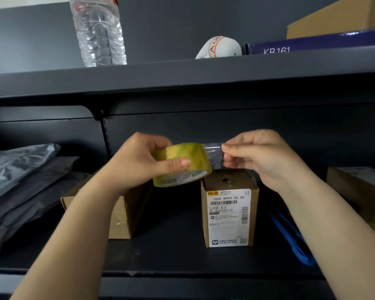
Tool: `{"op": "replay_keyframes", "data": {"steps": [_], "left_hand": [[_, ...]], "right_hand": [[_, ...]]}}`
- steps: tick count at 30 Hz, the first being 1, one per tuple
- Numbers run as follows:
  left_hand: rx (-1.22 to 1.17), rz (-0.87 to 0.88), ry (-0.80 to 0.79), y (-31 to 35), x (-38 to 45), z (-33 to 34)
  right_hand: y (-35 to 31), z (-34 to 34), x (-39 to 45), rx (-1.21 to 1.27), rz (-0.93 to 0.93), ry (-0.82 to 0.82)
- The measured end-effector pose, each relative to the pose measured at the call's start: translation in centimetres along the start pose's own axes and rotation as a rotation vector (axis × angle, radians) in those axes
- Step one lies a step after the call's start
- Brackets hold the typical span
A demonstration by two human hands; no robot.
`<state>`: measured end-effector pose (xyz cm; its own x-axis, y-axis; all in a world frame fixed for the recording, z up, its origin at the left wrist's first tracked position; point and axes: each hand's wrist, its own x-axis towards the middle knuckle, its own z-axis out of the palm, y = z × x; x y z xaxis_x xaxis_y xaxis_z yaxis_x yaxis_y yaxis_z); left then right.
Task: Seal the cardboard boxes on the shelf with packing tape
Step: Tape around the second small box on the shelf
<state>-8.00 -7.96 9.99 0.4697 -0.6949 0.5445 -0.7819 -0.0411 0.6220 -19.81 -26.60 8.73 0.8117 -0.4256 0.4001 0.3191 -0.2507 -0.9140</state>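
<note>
- Two hands up over the lower shelf (182,256), both busy with the tape; step in hand, as I judge it: pulling a length of tape free before laying it on a box.
- Far left on the shelf: a pile of grey mailer bags (20,182), not part of the job.
- Next right: low open cardboard box (119,215), partly hidden behind my left forearm; some clear tape on its front face, top hidden, so can't tell if it's sealed.
- My left hand (136,163): fingers curled round the yellowish tape roll (182,163), thumb pressed on the outer face; roll held in the air, above and between the two boxes.
- Clear tape strip (213,155) runs right from the roll, short and taut.
- My right hand (260,156): fingertips and thumb pinched together on the strip's free end, just above the small box.
- Small upright cardboard box (230,211) with white shipping label, under the strip; its top shows a dark hole, and the glossy sheen there could be tape, can't say.
- Next move calls for: more strip pulled out, lowered flat over that box's top seam, pressed down, then cut.
- Blue cutter-like tool (294,241) lies on the shelf under my right forearm, handy for that cut.
- Far right: another cardboard parcel (359,191), edge of view.
</note>
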Motion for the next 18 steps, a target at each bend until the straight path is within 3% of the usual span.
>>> {"op": "replay_keyframes", "data": {"steps": [2,6,11,18], "left_hand": [[-0.098,-0.034,-0.024,-0.2,0.7,0.0],[-0.042,-0.06,0.022,-0.9,1.9,0.3],[-0.071,-0.125,-0.094,-1.9,2.9,-0.6],[-0.032,-0.25,-0.272,-3.7,3.8,0.7]], "right_hand": [[0.1,-0.9,0.5,0.031,0.04,0.024],[0.5,-3.1,1.1,0.04,0.112,0.078],[1.5,-6.0,1.3,0.077,0.208,0.169],[4.4,-7.4,0.8,0.069,0.336,0.155]]}}
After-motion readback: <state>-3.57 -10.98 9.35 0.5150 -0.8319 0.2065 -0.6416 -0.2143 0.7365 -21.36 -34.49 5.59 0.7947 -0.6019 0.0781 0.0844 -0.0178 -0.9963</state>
